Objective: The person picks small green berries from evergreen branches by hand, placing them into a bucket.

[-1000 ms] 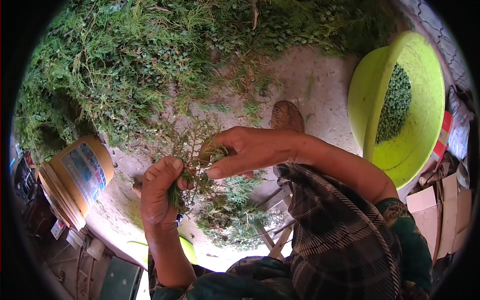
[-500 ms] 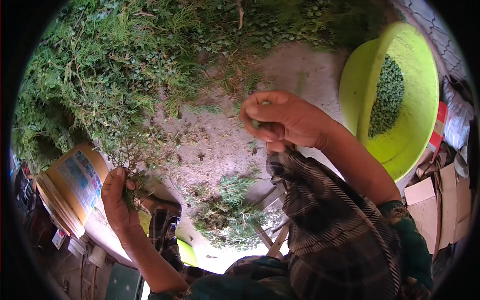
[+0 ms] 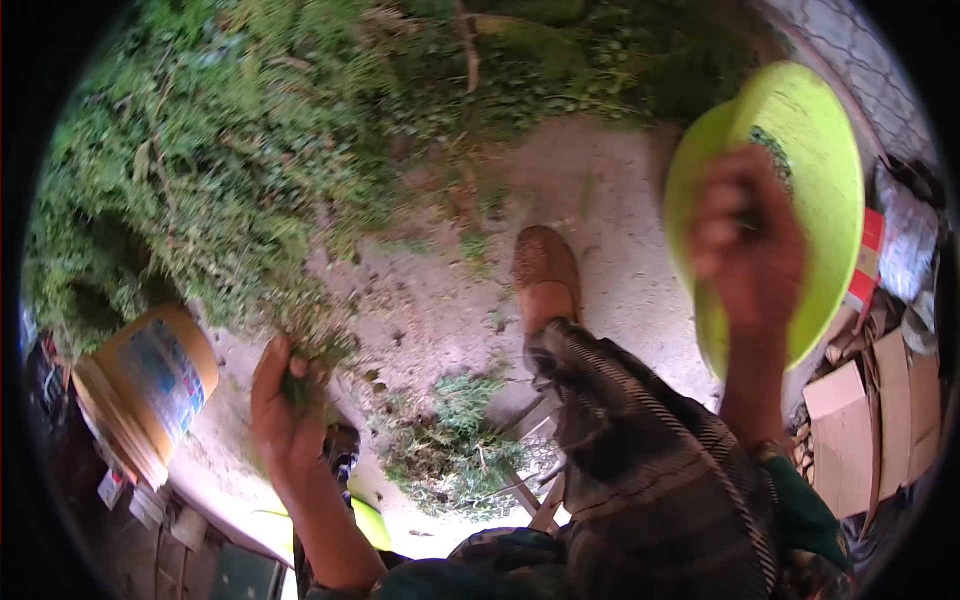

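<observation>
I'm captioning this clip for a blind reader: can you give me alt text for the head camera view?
Seen from above, a person's right hand reaches over a lime-green basin holding small green bits, while the left hand grips a leafy sprig. A heap of green cuttings covers the ground ahead, with a yellow tub at left.

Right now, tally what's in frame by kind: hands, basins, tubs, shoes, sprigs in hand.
hands: 2 (left, right)
lime-green basin: 1
yellow tub: 1
brown shoe: 1
held green sprig: 1
Total: 6
</observation>
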`<state>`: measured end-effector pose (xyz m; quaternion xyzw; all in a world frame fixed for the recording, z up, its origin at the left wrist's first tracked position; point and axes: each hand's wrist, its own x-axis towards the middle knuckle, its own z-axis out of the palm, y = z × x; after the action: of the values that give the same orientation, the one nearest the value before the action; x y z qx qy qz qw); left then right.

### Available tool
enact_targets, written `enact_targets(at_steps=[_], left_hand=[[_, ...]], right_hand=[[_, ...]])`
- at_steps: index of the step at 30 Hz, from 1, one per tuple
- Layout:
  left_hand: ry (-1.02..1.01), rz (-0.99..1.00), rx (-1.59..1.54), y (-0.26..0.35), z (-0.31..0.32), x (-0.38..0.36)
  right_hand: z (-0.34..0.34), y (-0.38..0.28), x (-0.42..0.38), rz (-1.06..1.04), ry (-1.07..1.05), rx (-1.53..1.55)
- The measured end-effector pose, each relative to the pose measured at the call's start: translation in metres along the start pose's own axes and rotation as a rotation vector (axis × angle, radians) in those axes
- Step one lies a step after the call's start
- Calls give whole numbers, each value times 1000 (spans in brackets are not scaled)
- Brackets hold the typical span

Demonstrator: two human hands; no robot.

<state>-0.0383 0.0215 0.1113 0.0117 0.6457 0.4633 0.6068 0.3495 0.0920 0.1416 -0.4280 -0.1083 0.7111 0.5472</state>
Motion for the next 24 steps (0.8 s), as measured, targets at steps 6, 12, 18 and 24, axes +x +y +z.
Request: enact_targets(at_steps=[6,12,18,24], left_hand=[[-43,-100,-130,-3,16,1],[-132,-134,-107,-6,45,-15],[-125,-45,-13,-9,65,-24],[-213,136,493,-15,43,-16]], right_hand=[[-40,-40,-18,-974,485,-1954],[36,87,10,77,-654,-949],[66,141,40,374,-874,-645],[61,148,41,199,-895,-819]])
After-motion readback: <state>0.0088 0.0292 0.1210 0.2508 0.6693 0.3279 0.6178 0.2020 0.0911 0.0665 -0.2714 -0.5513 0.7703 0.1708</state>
